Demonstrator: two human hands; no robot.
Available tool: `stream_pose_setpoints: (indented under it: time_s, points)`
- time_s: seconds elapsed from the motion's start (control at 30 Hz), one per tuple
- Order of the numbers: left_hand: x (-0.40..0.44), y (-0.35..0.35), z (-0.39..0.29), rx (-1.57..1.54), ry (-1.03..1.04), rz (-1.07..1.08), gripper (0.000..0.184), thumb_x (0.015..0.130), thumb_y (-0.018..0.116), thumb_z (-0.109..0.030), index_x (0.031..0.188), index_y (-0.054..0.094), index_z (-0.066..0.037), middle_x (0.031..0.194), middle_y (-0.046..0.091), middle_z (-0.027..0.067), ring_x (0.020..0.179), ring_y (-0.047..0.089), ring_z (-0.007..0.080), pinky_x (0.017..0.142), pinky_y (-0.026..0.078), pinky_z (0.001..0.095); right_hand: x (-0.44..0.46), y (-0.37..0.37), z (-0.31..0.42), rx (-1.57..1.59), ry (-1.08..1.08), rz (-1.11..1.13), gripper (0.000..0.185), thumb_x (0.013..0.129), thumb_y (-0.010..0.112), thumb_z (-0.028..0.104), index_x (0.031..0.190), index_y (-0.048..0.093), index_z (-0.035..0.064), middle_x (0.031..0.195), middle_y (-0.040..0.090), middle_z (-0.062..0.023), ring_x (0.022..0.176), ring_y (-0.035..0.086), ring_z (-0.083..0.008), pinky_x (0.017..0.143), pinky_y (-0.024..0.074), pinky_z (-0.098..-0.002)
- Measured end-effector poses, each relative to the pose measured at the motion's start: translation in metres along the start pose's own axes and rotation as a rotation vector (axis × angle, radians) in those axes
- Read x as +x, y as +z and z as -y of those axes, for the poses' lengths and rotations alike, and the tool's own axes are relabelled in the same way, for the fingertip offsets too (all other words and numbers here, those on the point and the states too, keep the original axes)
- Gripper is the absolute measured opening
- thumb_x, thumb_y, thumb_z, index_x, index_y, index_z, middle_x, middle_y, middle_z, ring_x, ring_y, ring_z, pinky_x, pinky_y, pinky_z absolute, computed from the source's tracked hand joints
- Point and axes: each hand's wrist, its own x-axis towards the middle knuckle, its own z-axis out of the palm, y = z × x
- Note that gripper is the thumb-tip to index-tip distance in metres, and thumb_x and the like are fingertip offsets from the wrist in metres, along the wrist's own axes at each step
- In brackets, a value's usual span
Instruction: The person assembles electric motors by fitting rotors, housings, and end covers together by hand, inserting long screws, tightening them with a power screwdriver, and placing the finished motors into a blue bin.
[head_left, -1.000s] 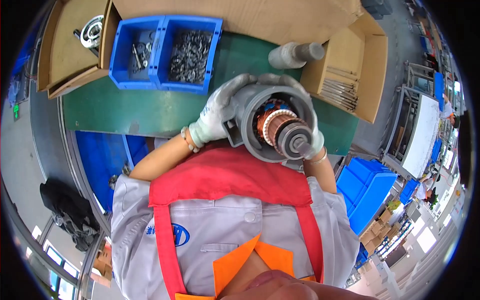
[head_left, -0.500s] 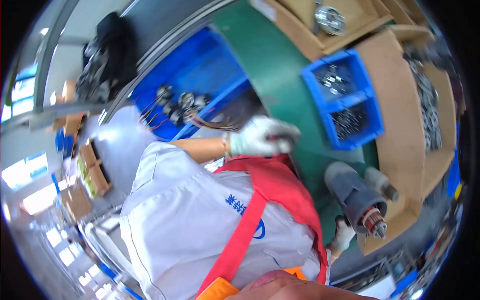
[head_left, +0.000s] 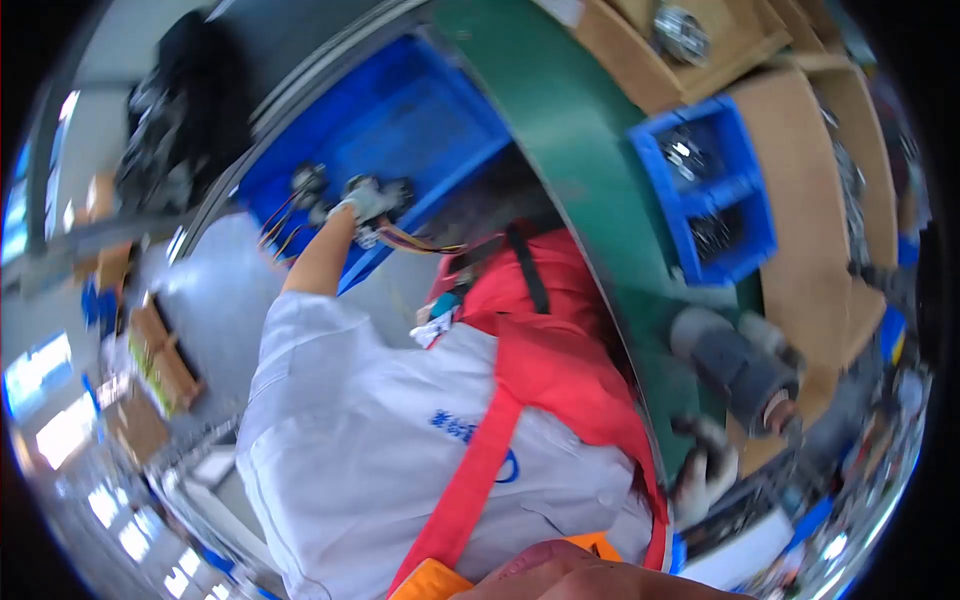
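My left hand (head_left: pixel 362 203), in a white glove, reaches into the blue bin (head_left: pixel 420 95) at the upper left. It is over a small metal part (head_left: pixel 395 192) with coloured wires (head_left: pixel 405 238); blur and the part hide its fingertips. Another metal part (head_left: pixel 308 180) lies beside it. My right hand (head_left: pixel 706 470), in a white glove with dark fingertips, hovers by the bench edge at the lower right, fingers loosely apart and nothing seen in them. Just above it on the green bench (head_left: pixel 590 150) lies a grey cylindrical motor (head_left: pixel 738 368) with a copper-coloured end.
A blue divided tray (head_left: pixel 705 190) on the bench holds small metal hardware. Behind it are cardboard boxes (head_left: pixel 800 190) with metal parts. A shiny round part (head_left: pixel 682 35) sits in the upper box. A red apron (head_left: pixel 560 370) covers my front; more boxes (head_left: pixel 165 355) stand at the left.
My left hand has moved from beside the bench edge leftward into the blue bin, onto the wired parts. My right hand has come away from near the motor, slightly lower, and shows more fully.
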Motion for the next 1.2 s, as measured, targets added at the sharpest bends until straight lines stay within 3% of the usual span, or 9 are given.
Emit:
stream_pose_setpoints:
  time_s: [0.17, 0.23, 0.47, 0.73, 0.87, 0.93, 1.0, 1.07, 1.2]
  points:
    - [-0.007, -0.037, 0.003, 0.376, 1.030, -0.071, 0.039, 0.087, 0.055, -0.021, 0.123, 0.063, -0.009, 0.107, 0.070, 0.0132, 0.095, 0.066, 0.0352, 0.084, 0.051, 0.0446, 0.099, 0.072, 0.008, -0.571, -0.265, -0.094, 0.041, 0.088, 0.057, 0.006, 0.128, 0.058, -0.0028, 0.123, 0.063, -0.0224, 0.116, 0.062, -0.0345, 0.099, 0.0479, -0.0402]
    - [-0.063, -0.074, -0.019, -0.180, 0.086, 0.211, 0.032, 0.092, 0.060, -0.021, 0.111, 0.066, 0.004, 0.093, 0.071, 0.0105, 0.077, 0.067, 0.0213, 0.075, 0.053, 0.0372, 0.125, 0.086, 0.005, -0.665, -0.375, -0.166, 0.045, 0.089, 0.056, 0.005, 0.133, 0.048, -0.0047, 0.133, 0.053, -0.0285, 0.125, 0.051, -0.0430, 0.105, 0.0429, -0.0446]
    - [-0.158, -0.150, -0.044, -0.646, 0.494, 0.195, 0.028, 0.096, 0.060, -0.021, 0.108, 0.065, 0.003, 0.086, 0.064, 0.0002, 0.072, 0.056, 0.0071, 0.064, 0.045, 0.0241, 0.138, 0.103, -0.039, -0.457, -0.369, 0.001, 0.032, 0.092, 0.059, 0.015, 0.120, 0.060, -0.0001, 0.122, 0.062, -0.0214, 0.118, 0.058, -0.0380, 0.100, 0.0463, -0.0429]
    - [-0.281, -0.089, -0.264, -0.236, 1.845, -0.129, 0.025, 0.064, 0.080, -0.014, 0.084, 0.067, -0.007, 0.097, 0.066, 0.0129, 0.089, 0.064, 0.0341, 0.075, 0.052, 0.0426, 0.073, 0.106, -0.001, -0.182, -0.711, 0.060, 0.110, 0.066, 0.084, 0.056, 0.147, 0.033, 0.0026, 0.147, 0.038, -0.0279, 0.132, 0.044, -0.0463, 0.108, 0.0389, -0.0520]
    - [-0.322, -0.062, -0.327, -0.268, 2.225, -0.137, 0.027, 0.064, 0.082, -0.022, 0.081, 0.065, -0.009, 0.087, 0.064, 0.0101, 0.075, 0.063, 0.0288, 0.063, 0.047, 0.0417, 0.016, 0.067, -0.019, -0.036, -0.582, -0.214, 0.125, 0.038, 0.103, 0.032, 0.142, 0.040, 0.0010, 0.143, 0.039, -0.0191, 0.134, 0.041, -0.0317, 0.111, 0.0363, -0.0445]
    - [-0.338, -0.055, -0.346, -0.204, 2.306, -0.024, 0.024, 0.067, 0.080, -0.024, 0.079, 0.064, -0.010, 0.085, 0.064, 0.0080, 0.074, 0.063, 0.0278, 0.063, 0.047, 0.0413, -0.020, 0.053, -0.049, -0.110, -0.529, -0.497, 0.059, 0.093, 0.065, 0.037, 0.134, 0.046, -0.0010, 0.128, 0.053, -0.0224, 0.115, 0.059, -0.0321, 0.098, 0.0511, -0.0449]
    - [-0.341, -0.048, -0.369, -0.233, 2.351, 0.021, 0.022, 0.070, 0.078, -0.024, 0.078, 0.065, -0.010, 0.085, 0.065, 0.0080, 0.074, 0.064, 0.0285, 0.064, 0.049, 0.0417, -0.037, 0.046, -0.054, -0.267, -0.585, -0.717, 0.049, 0.104, 0.038, 0.037, 0.132, 0.047, -0.0027, 0.126, 0.057, -0.0248, 0.107, 0.064, -0.0328, 0.092, 0.0557, -0.0444]
    - [-0.332, -0.058, -0.400, -0.115, 2.350, 0.259, 0.017, 0.074, 0.076, -0.022, 0.079, 0.065, -0.010, 0.088, 0.067, 0.0086, 0.077, 0.065, 0.0296, 0.067, 0.050, 0.0417, -0.037, 0.026, -0.035, -0.321, -0.711, -0.713, 0.052, 0.100, 0.051, 0.035, 0.135, 0.043, -0.0032, 0.135, 0.052, -0.0249, 0.116, 0.060, -0.0343, 0.095, 0.0544, -0.0459]
    - [-0.262, -0.063, -0.459, 0.164, 1.829, -0.450, 0.017, 0.085, 0.068, -0.021, 0.096, 0.070, -0.008, 0.106, 0.069, 0.0076, 0.100, 0.065, 0.0267, 0.091, 0.047, 0.0403, -0.046, -0.020, -0.040, 0.030, -0.520, -0.744, 0.085, 0.071, 0.078, 0.008, 0.144, 0.035, 0.0061, 0.140, 0.047, -0.0201, 0.126, 0.053, -0.0374, 0.106, 0.0442, -0.0493]
